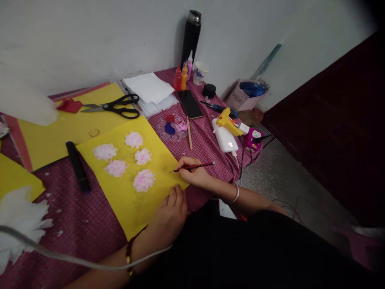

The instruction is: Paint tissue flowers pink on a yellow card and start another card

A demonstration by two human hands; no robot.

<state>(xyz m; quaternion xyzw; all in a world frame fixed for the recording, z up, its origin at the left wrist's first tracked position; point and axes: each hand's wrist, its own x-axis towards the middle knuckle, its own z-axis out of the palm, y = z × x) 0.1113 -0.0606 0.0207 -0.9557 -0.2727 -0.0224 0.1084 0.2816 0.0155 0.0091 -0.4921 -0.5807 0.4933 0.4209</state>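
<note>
My right hand (194,173) pinches a dark red pencil (201,165), its tip at the right part of a yellow sheet (114,208). My left hand (171,212) lies flat on the sheet's lower right edge, fingers stretched out. Several pale pink, ruffled paper-like flowers (144,180) sit on the sheet. Faint pencil lines show around and below them. Right of the sheet, a clear palette (173,137) carries red, blue and pink paint, with a thin wooden stick (189,134) beside it.
Black scissors (120,106) lie on more yellow paper at the back left; a black marker (77,166) is nearer. White sheets (150,90), a phone (190,104), paint bottles (184,78) and a dark flask (191,38) stand behind. A yellow glue gun (228,121) rests on a white power bank (224,138). A cable (75,263) crosses the foreground.
</note>
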